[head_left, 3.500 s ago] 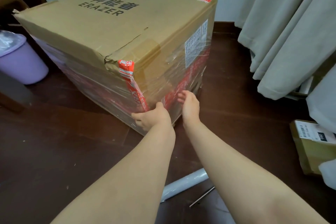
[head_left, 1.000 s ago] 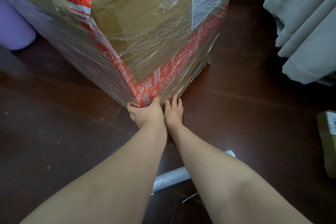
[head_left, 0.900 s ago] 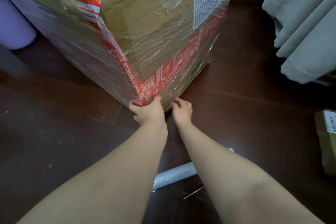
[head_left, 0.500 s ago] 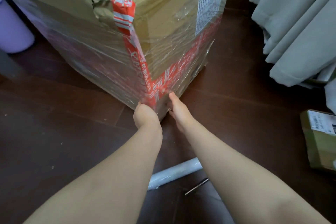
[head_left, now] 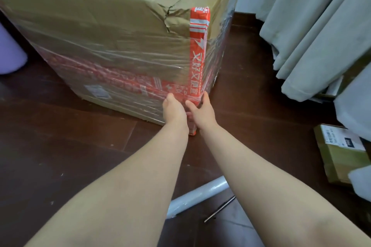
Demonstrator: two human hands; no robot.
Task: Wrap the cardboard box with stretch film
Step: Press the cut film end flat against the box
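Note:
A large cardboard box (head_left: 112, 12) stands on the dark floor. Clear stretch film (head_left: 112, 66) covers its lower half over red printed tape. My left hand (head_left: 175, 109) presses on the film-covered front face just left of the near corner, its fingers hidden behind the hand. My right hand (head_left: 201, 113) clasps that corner low down, thumb on the front face and fingers around the right side. A white roll of stretch film (head_left: 197, 194) lies on the floor between my forearms.
A thin metal rod (head_left: 219, 209) lies beside the roll. A small labelled carton (head_left: 339, 152) sits at the right edge. Grey curtains (head_left: 313, 26) hang at the right. A purple bin (head_left: 10, 54) stands at the left.
The box's front face now shows broadly and its near corner sits further right. Both hands have stayed at that corner, slightly higher than a second ago.

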